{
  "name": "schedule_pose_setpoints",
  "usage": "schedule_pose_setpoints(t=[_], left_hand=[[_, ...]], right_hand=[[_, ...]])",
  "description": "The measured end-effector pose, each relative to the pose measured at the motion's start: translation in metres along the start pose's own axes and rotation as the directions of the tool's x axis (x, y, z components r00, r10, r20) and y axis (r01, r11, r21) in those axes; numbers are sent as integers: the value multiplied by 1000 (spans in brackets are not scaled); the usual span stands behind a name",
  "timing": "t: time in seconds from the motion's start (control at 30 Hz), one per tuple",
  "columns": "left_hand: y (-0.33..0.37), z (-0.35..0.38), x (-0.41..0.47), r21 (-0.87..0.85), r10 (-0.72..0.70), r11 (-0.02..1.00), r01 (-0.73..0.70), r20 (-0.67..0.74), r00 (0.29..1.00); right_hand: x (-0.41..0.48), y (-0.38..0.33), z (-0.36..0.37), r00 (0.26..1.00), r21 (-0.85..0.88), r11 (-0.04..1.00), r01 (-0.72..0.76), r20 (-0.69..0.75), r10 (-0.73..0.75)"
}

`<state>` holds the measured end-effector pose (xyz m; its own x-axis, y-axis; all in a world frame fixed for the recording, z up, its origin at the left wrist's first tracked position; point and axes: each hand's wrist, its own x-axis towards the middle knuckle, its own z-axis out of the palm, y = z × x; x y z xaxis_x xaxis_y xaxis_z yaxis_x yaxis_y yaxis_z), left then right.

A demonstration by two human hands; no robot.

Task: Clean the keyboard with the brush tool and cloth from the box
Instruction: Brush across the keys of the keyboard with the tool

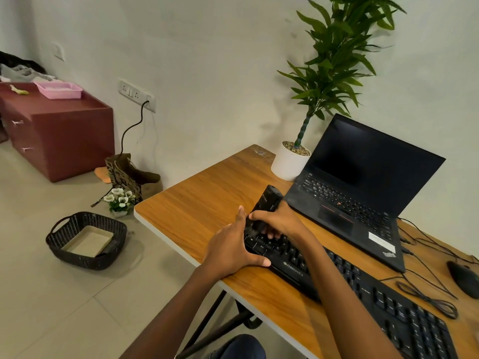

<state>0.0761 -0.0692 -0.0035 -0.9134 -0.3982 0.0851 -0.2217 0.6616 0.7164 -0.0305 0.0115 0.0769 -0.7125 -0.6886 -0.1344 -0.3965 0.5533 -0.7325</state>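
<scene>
A black keyboard [363, 288] lies slantwise on the wooden desk [197, 203], in front of the laptop. My right hand [280, 221] is closed around a black brush tool [267, 200], which stands tilted with its lower end on the keys at the keyboard's left end. My left hand [230, 250] grips that left end of the keyboard, thumb on the front edge and fingers over the side. On the floor to the left stands a dark woven basket [59, 244] with a pale cloth or tray [88, 240] inside it.
An open black laptop [363, 177] sits behind the keyboard, with a white potted plant [289, 161] beside it. A black mouse [464, 279] and loose cables [425, 299] lie at the right. A paper bag [129, 174], small flowers [119, 199] and a maroon cabinet [59, 133] are on the left.
</scene>
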Motion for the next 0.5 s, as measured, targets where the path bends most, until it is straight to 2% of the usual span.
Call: schedule_pose_setpoints(t=[0.07,0.13,0.2,0.27,0.37,0.43,0.5], left_hand=[[-2,1,1,-10,-1,1000,1,9,1000],[-3,1,1,-25,-8,1000,8,14,1000],[-4,1,2,-42,-7,999,8,12,1000],[-3,0,1,-51,-8,999,8,5,1000],[-3,0,2,-62,-7,998,8,10,1000],[-4,-3,2,-90,3,996,-1,29,1000],[-5,-8,4,-150,15,989,-6,61,998]], right_hand=[[-1,-1,-11,996,-56,996,-67,60,70],[2,-1,-14,996,-117,989,-89,11,91],[4,0,-8,994,-149,987,-63,-98,48],[2,0,2,986,-108,994,24,-164,-41],[-11,-1,9,987,-21,993,116,-111,-118],[-17,-1,1,998,-6,998,63,-28,-63],[-18,-1,-11,999,-60,998,0,47,2]])
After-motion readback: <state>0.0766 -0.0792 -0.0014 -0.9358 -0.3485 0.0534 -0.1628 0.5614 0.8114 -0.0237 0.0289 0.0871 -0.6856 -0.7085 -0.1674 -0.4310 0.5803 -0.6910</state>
